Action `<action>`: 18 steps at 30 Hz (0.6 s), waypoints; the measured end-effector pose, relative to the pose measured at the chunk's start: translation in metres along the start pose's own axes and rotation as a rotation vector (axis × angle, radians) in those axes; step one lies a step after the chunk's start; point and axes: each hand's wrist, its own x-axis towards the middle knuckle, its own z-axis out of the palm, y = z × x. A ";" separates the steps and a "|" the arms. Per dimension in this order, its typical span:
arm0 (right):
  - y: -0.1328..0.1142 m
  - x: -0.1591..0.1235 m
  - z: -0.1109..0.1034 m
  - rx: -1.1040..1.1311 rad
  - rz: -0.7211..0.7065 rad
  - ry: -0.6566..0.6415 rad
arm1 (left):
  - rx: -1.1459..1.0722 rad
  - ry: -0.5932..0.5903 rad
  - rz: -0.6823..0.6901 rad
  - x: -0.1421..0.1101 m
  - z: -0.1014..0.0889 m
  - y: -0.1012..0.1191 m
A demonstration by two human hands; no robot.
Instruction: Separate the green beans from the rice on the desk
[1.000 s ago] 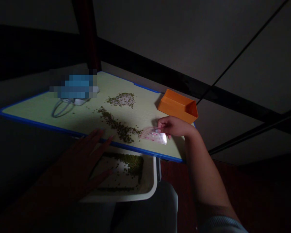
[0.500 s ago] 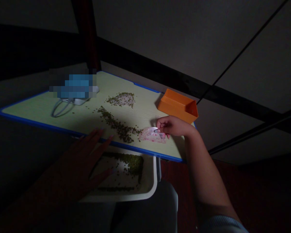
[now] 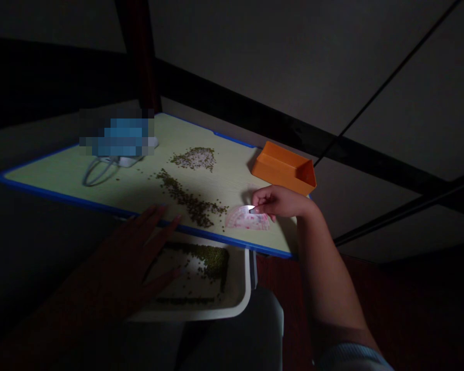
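My right hand [image 3: 276,202] pinches a clear plastic protractor [image 3: 245,220] with pink markings, held over the right part of the pale tabletop [image 3: 232,180]. Just left of the protractor lies a loose band of small dark green beans [image 3: 193,203]. Farther back sits a second pile of green beans mixed with whitish grains [image 3: 196,158]. My left hand [image 3: 147,252] is in shadow at the table's front edge, fingers spread, above a white tray [image 3: 246,288]. Green beans [image 3: 212,257] are heaped in the tray's back right corner and scattered over its floor.
An orange open box [image 3: 284,167] stands at the right back of the table. On the left is a pale device with a looped cable [image 3: 96,172], its top blurred out. A blue rim [image 3: 232,238] edges the table, and a wall rises behind it.
My right hand and the protractor have shifted slightly right, away from the band of beans. My left hand stays in about the same place.
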 end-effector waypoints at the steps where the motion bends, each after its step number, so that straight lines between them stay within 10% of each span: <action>1: 0.000 0.000 0.000 -0.003 0.000 0.014 | 0.008 0.000 0.007 0.000 0.001 -0.001; 18: 0.004 0.009 0.005 -0.032 -0.022 0.177 | 0.015 -0.030 0.012 -0.001 0.000 -0.003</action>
